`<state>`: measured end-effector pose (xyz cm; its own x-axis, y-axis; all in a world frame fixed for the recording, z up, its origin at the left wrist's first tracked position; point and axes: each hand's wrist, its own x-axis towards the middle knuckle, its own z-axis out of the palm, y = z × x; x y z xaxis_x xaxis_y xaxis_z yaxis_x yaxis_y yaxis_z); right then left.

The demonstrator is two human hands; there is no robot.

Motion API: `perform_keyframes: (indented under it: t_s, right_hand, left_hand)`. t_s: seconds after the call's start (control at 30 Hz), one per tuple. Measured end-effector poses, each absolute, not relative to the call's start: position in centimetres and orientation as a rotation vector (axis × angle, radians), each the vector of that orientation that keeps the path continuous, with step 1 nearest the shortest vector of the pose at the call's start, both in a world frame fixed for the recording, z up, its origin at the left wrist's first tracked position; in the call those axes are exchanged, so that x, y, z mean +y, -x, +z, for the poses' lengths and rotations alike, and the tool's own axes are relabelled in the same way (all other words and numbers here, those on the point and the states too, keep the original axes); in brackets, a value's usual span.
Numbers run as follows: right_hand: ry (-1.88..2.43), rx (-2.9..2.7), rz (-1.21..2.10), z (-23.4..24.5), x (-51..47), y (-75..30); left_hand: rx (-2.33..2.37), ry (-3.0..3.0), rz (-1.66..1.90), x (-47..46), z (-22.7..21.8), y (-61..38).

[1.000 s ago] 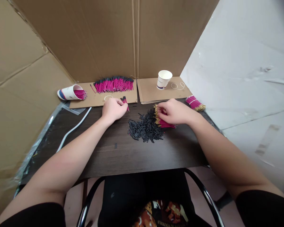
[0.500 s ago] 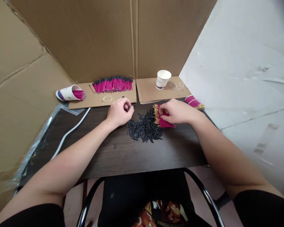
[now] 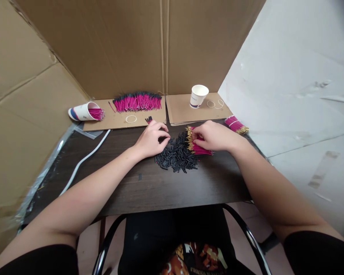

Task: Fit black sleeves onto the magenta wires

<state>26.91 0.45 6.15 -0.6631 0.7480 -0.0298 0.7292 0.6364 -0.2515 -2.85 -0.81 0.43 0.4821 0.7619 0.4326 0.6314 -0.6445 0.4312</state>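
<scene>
My left hand is over the left edge of a pile of short black tubes, its fingers curled and the thumb and index tips close together. What lies in them is too small to make out. Behind that hand, several black-tipped pink wires poke out; whether it holds them is hidden. To the right, my right hand is closed, thumb and fingers pinched on pink wires with gold-coloured ends, which lie in a heap against the black tubes.
Black-tipped pink wires lie in a row on a cardboard sheet, near a rubber band. A tipped paper cup holds more wires. An upright cup and a banded wire bundle are at right. Cardboard walls stand behind.
My left hand has moved right and slightly down to the black tubes, uncovering more of the black-tipped wires behind it. My right hand has stayed at the gold-ended wires.
</scene>
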Motion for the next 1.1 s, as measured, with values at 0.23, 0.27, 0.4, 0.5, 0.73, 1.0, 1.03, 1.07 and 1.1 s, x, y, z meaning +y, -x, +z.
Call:
perform_keyframes:
  t_s: [0.23,0.27,0.4,0.5,0.73,1.0,1.03,1.07,1.1]
  right_hand:
    - [1.204,-2.775,0.326,6.0,0.4,-26.9]
    - [1.21,-2.776,0.325,6.0,0.4,-26.9]
    - [1.236,-2.776,0.34,6.0,0.4,-26.8]
    - [1.222,-2.761,0.346,6.1,0.3,-26.7]
    - [1.095,-2.607,0.314,6.3,-0.2,-26.1]
    - [0.967,-2.503,0.363,4.9,-0.7,-24.9]
    - [0.941,-2.481,0.382,4.6,-0.6,-24.7]
    - [0.92,-2.456,0.399,4.4,-0.6,-24.5]
    - [0.91,-2.428,0.411,4.3,-0.6,-24.4]
  left_hand:
    - [1.187,-2.482,0.85,-1.2,0.5,2.4]
    - [1.183,-2.481,0.851,-1.2,0.5,2.4]
    - [1.158,-2.495,0.857,-1.3,0.6,2.4]
    - [1.163,-2.457,0.878,-1.6,0.8,2.1]
    - [1.202,-1.931,1.013,-2.7,0.9,0.7]
    - [1.076,-1.587,1.048,-2.1,0.0,0.1]
    - [1.085,-1.578,1.048,-2.0,0.0,0.2]
    - [1.098,-1.572,1.048,-2.0,0.0,0.3]
    - [1.113,-1.569,1.051,-2.0,0.0,0.3]
